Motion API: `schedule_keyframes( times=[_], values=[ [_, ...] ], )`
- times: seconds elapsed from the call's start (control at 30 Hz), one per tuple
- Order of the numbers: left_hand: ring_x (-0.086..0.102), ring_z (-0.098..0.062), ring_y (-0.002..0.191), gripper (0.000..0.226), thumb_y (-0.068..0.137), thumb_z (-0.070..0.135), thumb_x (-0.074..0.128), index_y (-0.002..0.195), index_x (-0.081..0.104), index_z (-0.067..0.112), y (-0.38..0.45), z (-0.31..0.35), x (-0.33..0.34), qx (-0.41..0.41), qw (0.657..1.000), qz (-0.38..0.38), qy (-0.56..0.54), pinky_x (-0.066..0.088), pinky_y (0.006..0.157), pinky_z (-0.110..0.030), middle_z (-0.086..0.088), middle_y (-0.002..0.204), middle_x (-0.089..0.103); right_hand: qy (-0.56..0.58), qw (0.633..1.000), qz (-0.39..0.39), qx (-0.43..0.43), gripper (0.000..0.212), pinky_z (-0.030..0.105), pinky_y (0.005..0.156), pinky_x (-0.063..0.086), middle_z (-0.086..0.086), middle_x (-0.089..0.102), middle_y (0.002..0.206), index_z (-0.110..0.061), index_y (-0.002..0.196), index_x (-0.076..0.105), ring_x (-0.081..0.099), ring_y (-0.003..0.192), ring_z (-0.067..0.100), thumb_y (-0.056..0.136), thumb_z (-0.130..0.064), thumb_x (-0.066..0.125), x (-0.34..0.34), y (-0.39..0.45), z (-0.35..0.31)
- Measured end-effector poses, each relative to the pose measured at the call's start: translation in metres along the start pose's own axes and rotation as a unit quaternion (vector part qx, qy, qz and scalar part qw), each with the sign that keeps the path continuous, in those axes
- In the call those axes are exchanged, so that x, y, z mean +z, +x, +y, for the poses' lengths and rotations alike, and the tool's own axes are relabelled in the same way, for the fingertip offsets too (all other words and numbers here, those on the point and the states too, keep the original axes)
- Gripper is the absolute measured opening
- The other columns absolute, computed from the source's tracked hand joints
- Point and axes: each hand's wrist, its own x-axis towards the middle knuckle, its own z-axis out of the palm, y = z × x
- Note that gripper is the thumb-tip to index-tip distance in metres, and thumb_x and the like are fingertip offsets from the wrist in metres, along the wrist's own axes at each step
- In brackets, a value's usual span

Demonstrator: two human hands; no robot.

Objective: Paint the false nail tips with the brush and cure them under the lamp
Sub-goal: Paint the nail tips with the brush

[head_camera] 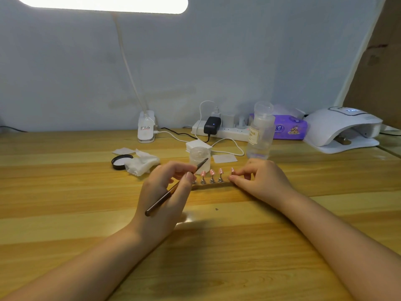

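Left hand [165, 187] near the middle of the wooden table [65, 213], fingers curled round a dark brush [173, 187], pinched between thumb and forefinger. Brush slanted, butt end low and near over the palm, tip up and far, in front of a small clear jar [199, 158]. Right hand [258, 181] just to the right, fingers bent, fingertips [233, 178] pinching at the right end of a row of false nail tips [212, 172]. Pink tips, each perched on a small metal stand [212, 180], lined up left to right between the two hands; leftmost stand partly hidden behind the left thumb. Whether the stands sit on a base strip: cannot tell.

Far right on the table, a white curing lamp [342, 127], opening turned toward the left and near, well apart from the nails. Left of it a purple tissue pack [290, 127], and in front of that a clear pump bottle [260, 131] standing upright. Beside the bottle, a white power strip [225, 132] with a black adapter [212, 125] plugged in, white cable looping across the table. Behind the jar a stack of white pads [198, 145]; one single pad [224, 158] flat to the right of the jar. Left of the jar a crumpled white wipe [141, 162], touching a black lid [121, 161] lying open side up. Farther back, the white clamp base of a desk lamp [146, 127], thin neck rising to a bright light panel [104, 3] at the top edge.
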Motion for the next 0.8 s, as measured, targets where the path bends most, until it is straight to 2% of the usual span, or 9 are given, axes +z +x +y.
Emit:
schedule_keyframes(
  times=[0.2, 0.33, 0.4, 0.47, 0.53, 0.63, 0.8],
  values=[
    [0.061, -0.009, 0.097, 0.036, 0.088, 0.05, 0.048, 0.104, 0.067, 0.024, 0.0, 0.002, 0.001, 0.002, 1.0, -0.001, -0.006, 0.044, 0.083, -0.013, 0.004, 0.1, 0.068, -0.001, 1.0, 0.008, -0.028, 0.015, 0.031, 0.067, 0.044, -0.004, 0.061, 0.082, -0.027, 0.093, 0.076, 0.053, 0.075, 0.012, 0.084, -0.036, 0.069, 0.001, 0.0, -0.002],
    [0.061, -0.009, 0.097, 0.037, 0.087, 0.05, 0.049, 0.104, 0.067, 0.023, 0.0, 0.003, 0.0, 0.003, 1.0, -0.002, -0.007, 0.044, 0.083, -0.014, 0.003, 0.1, 0.068, -0.051, 0.995, 0.036, -0.078, 0.012, 0.026, 0.063, 0.032, -0.007, 0.058, 0.08, -0.025, 0.092, 0.076, 0.049, 0.071, 0.012, 0.085, -0.032, 0.068, 0.003, -0.004, -0.003],
    [0.061, -0.009, 0.097, 0.038, 0.086, 0.05, 0.049, 0.104, 0.067, 0.022, 0.0, 0.004, 0.0, -0.001, 1.0, -0.002, -0.011, 0.045, 0.083, -0.014, 0.003, 0.1, 0.068, -0.054, 0.993, 0.056, -0.09, 0.009, 0.026, 0.062, 0.032, -0.007, 0.057, 0.078, -0.022, 0.088, 0.074, 0.047, 0.069, 0.011, 0.085, -0.028, 0.067, 0.003, -0.005, -0.003],
    [0.061, -0.008, 0.096, 0.037, 0.086, 0.049, 0.049, 0.103, 0.068, 0.022, 0.001, 0.006, -0.001, 0.001, 1.0, 0.001, -0.011, 0.044, 0.082, -0.014, 0.004, 0.098, 0.069, -0.035, 0.991, 0.086, -0.094, 0.005, 0.026, 0.059, 0.036, -0.008, 0.056, 0.078, -0.021, 0.086, 0.07, 0.045, 0.065, 0.007, 0.087, -0.022, 0.065, 0.002, -0.006, -0.004],
    [0.062, -0.008, 0.094, 0.032, 0.087, 0.043, 0.049, 0.101, 0.068, 0.022, 0.001, 0.007, -0.001, 0.037, 0.999, 0.004, 0.011, 0.045, 0.08, -0.015, 0.006, 0.095, 0.069, 0.0, 0.989, 0.115, -0.091, 0.003, 0.026, 0.058, 0.042, -0.008, 0.057, 0.078, -0.02, 0.087, 0.067, 0.048, 0.065, 0.005, 0.088, -0.019, 0.064, 0.002, -0.006, -0.007],
    [0.064, -0.01, 0.093, 0.027, 0.088, 0.035, 0.049, 0.102, 0.067, 0.021, 0.0, 0.01, 0.001, 0.085, 0.996, 0.002, 0.034, 0.048, 0.079, -0.024, 0.005, 0.092, 0.071, 0.058, 0.984, 0.144, -0.088, 0.003, 0.03, 0.06, 0.049, -0.007, 0.062, 0.078, -0.017, 0.087, 0.067, 0.056, 0.066, 0.012, 0.087, -0.015, 0.065, 0.004, -0.007, -0.015],
    [0.064, -0.011, 0.096, 0.029, 0.09, 0.037, 0.048, 0.106, 0.067, 0.021, -0.001, 0.011, 0.001, 0.092, 0.995, 0.002, 0.034, 0.05, 0.082, -0.028, 0.005, 0.095, 0.071, 0.149, 0.976, 0.145, -0.069, 0.012, 0.012, 0.059, 0.043, -0.012, 0.065, 0.075, -0.017, 0.094, 0.073, 0.058, 0.067, 0.009, 0.086, -0.011, 0.068, 0.01, -0.009, -0.027]
  ],
)
